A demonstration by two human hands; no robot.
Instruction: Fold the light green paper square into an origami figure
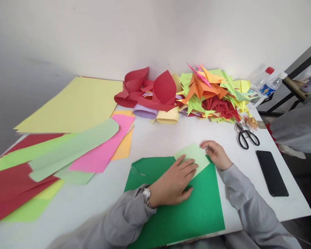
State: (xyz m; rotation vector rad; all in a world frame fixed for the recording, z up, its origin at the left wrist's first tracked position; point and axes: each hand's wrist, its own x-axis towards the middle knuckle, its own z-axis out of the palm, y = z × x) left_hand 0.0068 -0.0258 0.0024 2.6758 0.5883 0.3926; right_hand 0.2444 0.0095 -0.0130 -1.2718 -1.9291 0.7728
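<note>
A small pale green sheet of paper [194, 151] lies at an angle over the top edge of a dark green sheet [197, 214]. My left hand [173, 180], with a watch on its wrist, rests on the pale sheet, fingers stretched out and pressing its lower left part. At the sheet's right corner, my right hand [217, 154] has its thumb and fingers curled together on the paper edge. Part of the pale sheet is hidden under my left fingers.
Left are large yellow sheets [72, 103] and loose coloured strips [77, 148]. Rolled red paper shapes [163, 88] and a heap of folded paper [207, 91] line the wall. Right lie scissors [245, 136], a black phone [272, 173] and plastic bottles [268, 88]. Beyond the table edge is grey cloth [298, 121].
</note>
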